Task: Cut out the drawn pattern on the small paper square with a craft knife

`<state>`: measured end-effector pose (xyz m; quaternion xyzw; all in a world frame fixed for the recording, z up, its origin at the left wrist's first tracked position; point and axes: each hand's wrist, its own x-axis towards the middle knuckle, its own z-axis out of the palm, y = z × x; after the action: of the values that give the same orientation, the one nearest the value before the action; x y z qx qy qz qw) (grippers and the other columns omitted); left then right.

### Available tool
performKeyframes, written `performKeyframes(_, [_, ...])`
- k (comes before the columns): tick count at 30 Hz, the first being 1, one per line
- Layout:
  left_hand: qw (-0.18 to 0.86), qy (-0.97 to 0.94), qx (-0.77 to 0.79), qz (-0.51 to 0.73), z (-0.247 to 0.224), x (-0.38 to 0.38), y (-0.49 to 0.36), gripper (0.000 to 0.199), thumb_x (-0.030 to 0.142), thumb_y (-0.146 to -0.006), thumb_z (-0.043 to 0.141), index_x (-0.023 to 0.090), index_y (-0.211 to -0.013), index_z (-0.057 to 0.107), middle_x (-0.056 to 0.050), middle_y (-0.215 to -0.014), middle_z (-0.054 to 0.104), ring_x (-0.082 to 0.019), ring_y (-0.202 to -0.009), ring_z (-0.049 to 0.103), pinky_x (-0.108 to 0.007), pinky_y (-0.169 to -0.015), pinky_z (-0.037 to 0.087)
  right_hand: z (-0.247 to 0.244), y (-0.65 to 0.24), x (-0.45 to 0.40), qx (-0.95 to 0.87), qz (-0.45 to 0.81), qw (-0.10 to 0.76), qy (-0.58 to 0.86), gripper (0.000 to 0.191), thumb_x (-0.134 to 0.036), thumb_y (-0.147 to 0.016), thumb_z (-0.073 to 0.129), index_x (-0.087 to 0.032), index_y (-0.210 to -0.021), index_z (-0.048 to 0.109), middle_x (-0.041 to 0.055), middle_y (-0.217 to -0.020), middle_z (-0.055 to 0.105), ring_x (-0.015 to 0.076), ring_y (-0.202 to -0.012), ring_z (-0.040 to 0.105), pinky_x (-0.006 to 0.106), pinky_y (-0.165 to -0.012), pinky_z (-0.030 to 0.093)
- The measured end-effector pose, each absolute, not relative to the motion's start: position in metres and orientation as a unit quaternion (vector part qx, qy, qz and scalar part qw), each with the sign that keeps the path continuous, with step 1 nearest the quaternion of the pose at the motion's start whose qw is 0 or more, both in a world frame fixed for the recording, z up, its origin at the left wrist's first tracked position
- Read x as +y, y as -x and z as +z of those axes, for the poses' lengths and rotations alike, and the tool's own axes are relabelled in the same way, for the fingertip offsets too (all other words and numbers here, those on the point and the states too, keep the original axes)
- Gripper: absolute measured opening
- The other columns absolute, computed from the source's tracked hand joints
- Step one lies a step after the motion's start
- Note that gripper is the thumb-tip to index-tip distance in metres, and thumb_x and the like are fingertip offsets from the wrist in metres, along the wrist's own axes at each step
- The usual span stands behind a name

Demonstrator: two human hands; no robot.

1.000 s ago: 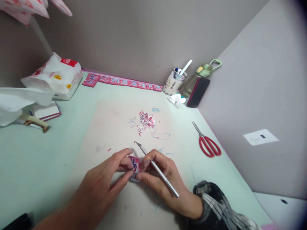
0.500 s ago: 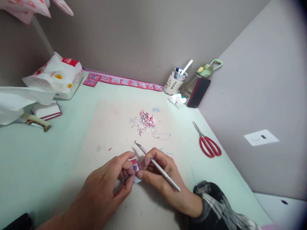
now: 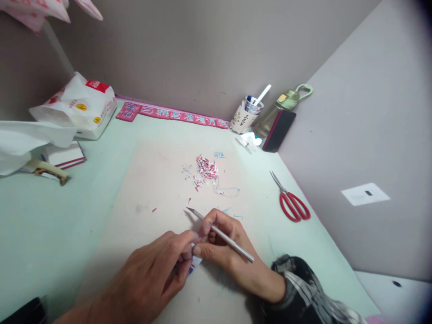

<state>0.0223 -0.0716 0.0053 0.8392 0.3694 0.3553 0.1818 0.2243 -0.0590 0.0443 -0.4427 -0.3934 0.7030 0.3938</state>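
Low over the sheet on the desk, my left hand is closed with its fingertips on a small white piece with blue and red marks. Most of that piece is hidden behind the fingers. My right hand grips a silver craft knife, its blade pointing up and left, clear of the piece. The right thumb and fingertips also touch the piece's right side, against the left fingers. Beyond the hands lies a heap of red and white shavings, with a few stray bits nearer.
Pink tiles with pale blue characters line the back edge. Red-handled scissors lie at right. Behind them are a phone, a green-lidded bottle and a pen cup. A tissue pack and a utility knife sit at left.
Both hands have turned the small piece, so its red and blue face is now mostly covered by fingers. The craft knife's tip has shifted slightly left and down.
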Motion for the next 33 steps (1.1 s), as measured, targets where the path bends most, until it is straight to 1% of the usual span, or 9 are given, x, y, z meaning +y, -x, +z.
performKeyframes(4, [0.206, -0.826, 0.369, 0.373, 0.008, -0.071, -0.025, 0.036, 0.021, -0.098, 0.054, 0.029, -0.132, 0.052, 0.002, -0.09, 0.077, -0.015, -0.074, 0.075, -0.022, -0.074, 0.06, 0.046, -0.224, -0.059, -0.396, 0.701, 0.395, 0.442, 0.041, -0.024, -0.067, 0.095, -0.019, -0.082, 0.058, -0.0034, -0.074, 0.066, 0.009, -0.061, 0.055, 0.021, -0.059, 0.041])
performKeyframes(7, [0.246, -0.791, 0.413, 0.379, 0.016, -0.068, -0.03, 0.028, 0.035, -0.098, 0.057, 0.029, -0.125, 0.062, -0.001, -0.09, 0.076, -0.019, -0.081, 0.075, -0.025, -0.074, 0.061, 0.047, -0.225, -0.057, -0.412, 0.688, 0.395, 0.449, 0.04, -0.026, -0.068, 0.094, -0.02, -0.082, 0.057, -0.0035, -0.075, 0.064, 0.0091, -0.061, 0.051, 0.022, -0.057, 0.039])
performKeyframes(11, [0.284, -0.754, 0.444, 0.393, 0.028, -0.063, -0.036, 0.028, 0.045, -0.095, 0.059, 0.028, -0.117, 0.068, -0.003, -0.087, 0.074, -0.021, -0.085, 0.073, -0.028, -0.074, 0.061, 0.046, -0.23, -0.051, -0.413, 0.658, 0.431, 0.459, 0.036, -0.028, -0.076, 0.09, -0.02, -0.083, 0.055, -0.0016, -0.08, 0.065, 0.0113, -0.07, 0.056, 0.025, -0.066, 0.045])
performKeyframes(15, [0.312, -0.727, 0.452, 0.412, 0.028, -0.065, -0.033, 0.025, 0.044, -0.094, 0.062, 0.028, -0.11, 0.07, -0.002, -0.085, 0.072, -0.021, -0.083, 0.072, -0.027, -0.072, 0.06, 0.044, -0.235, -0.046, -0.4, 0.639, 0.475, 0.455, 0.035, -0.026, -0.079, 0.087, -0.02, -0.085, 0.053, -0.0014, -0.082, 0.067, 0.0116, -0.074, 0.058, 0.025, -0.071, 0.046])
performKeyframes(18, [0.336, -0.715, 0.444, 0.423, 0.023, -0.067, -0.024, 0.016, 0.036, -0.096, 0.06, 0.029, -0.106, 0.069, -0.001, -0.087, 0.071, -0.019, -0.081, 0.071, -0.026, -0.071, 0.058, 0.042, -0.235, -0.046, -0.401, 0.636, 0.49, 0.441, 0.032, -0.024, -0.081, 0.085, -0.02, -0.086, 0.053, -0.0012, -0.083, 0.068, 0.0112, -0.073, 0.058, 0.024, -0.07, 0.046])
performKeyframes(20, [0.345, -0.711, 0.443, 0.423, 0.02, -0.065, -0.017, 0.011, 0.031, -0.096, 0.059, 0.031, -0.106, 0.066, 0.001, -0.091, 0.07, -0.017, -0.082, 0.069, -0.024, -0.074, 0.056, 0.041, -0.234, -0.047, -0.404, 0.637, 0.491, 0.436, 0.031, -0.023, -0.082, 0.084, -0.02, -0.086, 0.054, -0.0012, -0.083, 0.067, 0.0109, -0.074, 0.057, 0.024, -0.07, 0.046])
performKeyframes(23, [0.329, -0.693, 0.489, 0.415, 0.017, -0.058, -0.01, 0.011, 0.032, -0.096, 0.062, 0.034, -0.107, 0.063, 0.004, -0.096, 0.067, -0.016, -0.087, 0.068, -0.023, -0.078, 0.054, 0.04, -0.232, -0.049, -0.407, 0.633, 0.495, 0.433, 0.03, -0.023, -0.082, 0.084, -0.02, -0.086, 0.055, -0.0013, -0.083, 0.067, 0.0104, -0.073, 0.057, 0.024, -0.07, 0.045])
performKeyframes(28, [0.298, -0.687, 0.53, 0.397, 0.013, -0.052, -0.013, 0.031, 0.046, -0.09, 0.068, 0.036, -0.119, 0.062, 0.001, -0.118, 0.068, -0.024, -0.11, 0.069, -0.03, -0.089, 0.056, 0.041, -0.232, -0.051, -0.408, 0.623, 0.494, 0.448, 0.03, -0.024, -0.081, 0.085, -0.02, -0.088, 0.056, -0.001, -0.085, 0.068, 0.0097, -0.073, 0.056, 0.023, -0.07, 0.043])
performKeyframes(33, [0.313, -0.725, 0.492, 0.366, 0.004, -0.055, -0.02, 0.054, 0.044, -0.081, 0.08, 0.038, -0.13, 0.057, 0.0, -0.126, 0.068, -0.025, -0.117, 0.068, -0.031, -0.094, 0.056, 0.043, -0.232, -0.053, -0.412, 0.624, 0.485, 0.453, 0.034, -0.027, -0.079, 0.088, -0.019, -0.088, 0.057, -0.0012, -0.087, 0.068, 0.0093, -0.072, 0.055, 0.023, -0.069, 0.043])
